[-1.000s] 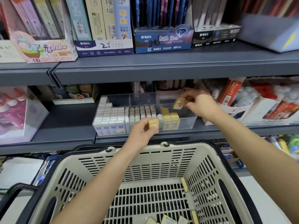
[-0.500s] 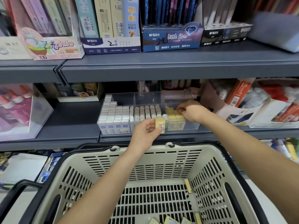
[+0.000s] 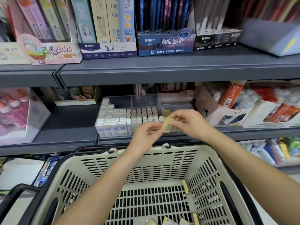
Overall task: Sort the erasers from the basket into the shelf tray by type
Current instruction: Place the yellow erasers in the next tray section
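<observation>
A clear divided tray [image 3: 146, 99] on the lower shelf holds white-and-blue erasers [image 3: 112, 120] on the left, round-topped white erasers [image 3: 144, 116] in the middle and yellow erasers [image 3: 166, 113] on the right. In front of the tray's right part, my left hand [image 3: 146, 133] and my right hand [image 3: 188, 122] meet, and both pinch one yellow eraser [image 3: 167, 126]. Below them stands a beige basket [image 3: 146, 163] with several yellow erasers [image 3: 168, 221] on its floor and one [image 3: 185, 186] leaning on its right wall.
The upper shelf's grey edge [image 3: 162, 73] hangs above the tray. Cartons with glue bottles [image 3: 230, 109] stand right of the tray, and a clear box of pink bottles [image 3: 17, 114] stands to the left. The basket's black handle [image 3: 17, 194] lies at the lower left.
My right hand has left the tray's yellow section and come forward to my left hand. My left hand has lifted its yellow eraser slightly, and now both hands pinch it.
</observation>
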